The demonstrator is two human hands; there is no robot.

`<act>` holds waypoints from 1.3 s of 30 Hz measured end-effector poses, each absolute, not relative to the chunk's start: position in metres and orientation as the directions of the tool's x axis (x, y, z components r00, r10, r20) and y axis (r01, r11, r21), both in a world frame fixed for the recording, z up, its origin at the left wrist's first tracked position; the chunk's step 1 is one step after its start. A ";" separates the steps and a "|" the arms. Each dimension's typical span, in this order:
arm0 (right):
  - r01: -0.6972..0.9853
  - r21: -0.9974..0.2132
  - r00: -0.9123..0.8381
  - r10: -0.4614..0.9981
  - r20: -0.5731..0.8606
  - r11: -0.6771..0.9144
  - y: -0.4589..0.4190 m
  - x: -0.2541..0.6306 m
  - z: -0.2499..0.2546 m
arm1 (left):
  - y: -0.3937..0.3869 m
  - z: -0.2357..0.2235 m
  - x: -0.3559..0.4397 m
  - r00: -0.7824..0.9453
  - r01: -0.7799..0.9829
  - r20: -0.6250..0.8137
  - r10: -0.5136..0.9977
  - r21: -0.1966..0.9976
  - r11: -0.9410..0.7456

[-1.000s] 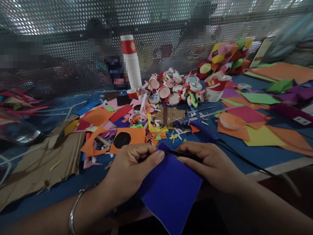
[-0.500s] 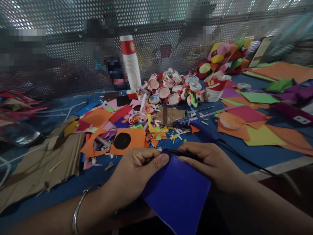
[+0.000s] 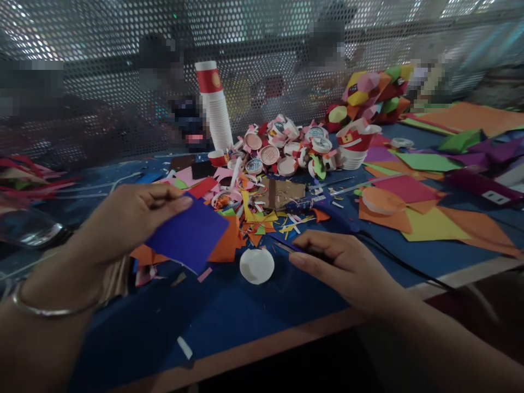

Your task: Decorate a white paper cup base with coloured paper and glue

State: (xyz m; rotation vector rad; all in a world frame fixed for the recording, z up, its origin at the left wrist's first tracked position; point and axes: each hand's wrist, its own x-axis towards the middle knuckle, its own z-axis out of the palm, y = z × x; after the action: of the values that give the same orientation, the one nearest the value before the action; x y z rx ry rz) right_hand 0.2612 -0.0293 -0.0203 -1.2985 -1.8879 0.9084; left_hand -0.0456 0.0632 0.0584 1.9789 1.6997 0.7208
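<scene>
My left hand (image 3: pixel 139 218) pinches a blue paper sheet (image 3: pixel 190 232) by its top corner, thumb above and fingers below. The sheet hangs over orange paper at the left of the table. My right hand (image 3: pixel 339 267) is closed around scissors (image 3: pixel 284 246); only the slim blades show past the fingertips, and the handles are hidden in the hand. Between the two hands a white round disc (image 3: pixel 256 266) lies flat on the blue table (image 3: pixel 229 322). Just beyond my right hand is a blue glue gun (image 3: pixel 338 215) with a black cable.
A pile of cut cup bottoms (image 3: pixel 282 147) sits at the back, beside a tall cup stack (image 3: pixel 216 109) and a shorter cup stack (image 3: pixel 355 143). Coloured paper sheets (image 3: pixel 434 224) spread on the right. Cardboard (image 3: pixel 282 194) and paper scraps lie mid-table. A perforated metal screen (image 3: pixel 254 49) stands behind.
My hands have moved apart. The left carried the blue sheet leftward and up, while the right stayed near the glue gun with the scissors. The white disc now shows on the table.
</scene>
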 end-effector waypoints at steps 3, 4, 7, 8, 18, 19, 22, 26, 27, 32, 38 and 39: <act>0.506 -0.825 -0.272 0.954 0.126 0.253 -0.030 0.260 -0.020 | 0.079 0.064 -0.069 0.047 0.959 0.082 0.996 0.275 -0.067; 0.516 -0.819 -0.268 0.955 0.124 0.251 -0.030 0.260 -0.020 | 0.080 0.065 -0.072 0.042 0.980 0.142 0.989 0.185 -0.068; 0.539 -0.801 -0.253 0.957 0.140 0.259 -0.031 0.259 -0.021 | 0.075 0.062 -0.070 0.090 0.993 0.253 0.963 0.054 -0.107; 0.544 -0.795 -0.248 0.957 0.153 0.268 -0.031 0.259 -0.022 | 0.072 0.060 -0.068 0.116 0.989 0.278 0.954 0.058 -0.137; 0.582 -0.760 -0.238 0.954 0.181 0.289 -0.032 0.259 -0.028 | 0.063 0.042 -0.050 0.246 0.928 0.276 0.929 0.211 -0.309; 0.582 -0.757 -0.236 0.953 0.191 0.296 -0.032 0.259 -0.028 | 0.062 0.042 -0.050 0.233 0.932 0.285 0.930 0.208 -0.297; 0.589 -0.747 -0.227 0.950 0.213 0.308 -0.032 0.257 -0.029 | 0.059 0.044 -0.051 0.200 0.933 0.306 0.931 0.231 -0.277; 0.602 -0.723 -0.228 0.940 0.253 0.340 -0.033 0.257 -0.032 | 0.055 0.048 -0.050 0.199 0.934 0.299 0.933 0.231 -0.273; 0.604 -0.717 -0.229 0.937 0.263 0.348 -0.034 0.257 -0.032 | 0.054 0.049 -0.049 0.201 0.935 0.294 0.934 0.227 -0.272; 0.623 -0.700 -0.231 0.937 0.260 0.348 -0.034 0.257 -0.034 | 0.052 0.051 -0.044 0.191 0.926 0.268 0.944 0.271 -0.264; 0.619 -0.698 -0.235 0.933 0.273 0.360 -0.034 0.255 -0.035 | 0.043 0.037 -0.020 0.241 0.795 0.256 0.936 0.501 -0.342; 0.620 -0.696 -0.242 0.932 0.270 0.362 -0.034 0.254 -0.035 | 0.039 0.034 -0.012 0.261 0.773 0.211 0.942 0.539 -0.335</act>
State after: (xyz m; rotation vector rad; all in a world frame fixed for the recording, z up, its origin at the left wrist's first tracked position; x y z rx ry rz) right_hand 0.2541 -0.0339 -0.0352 -1.3426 -1.9628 0.6034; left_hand -0.0121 0.0389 0.0336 2.2102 1.5721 0.7234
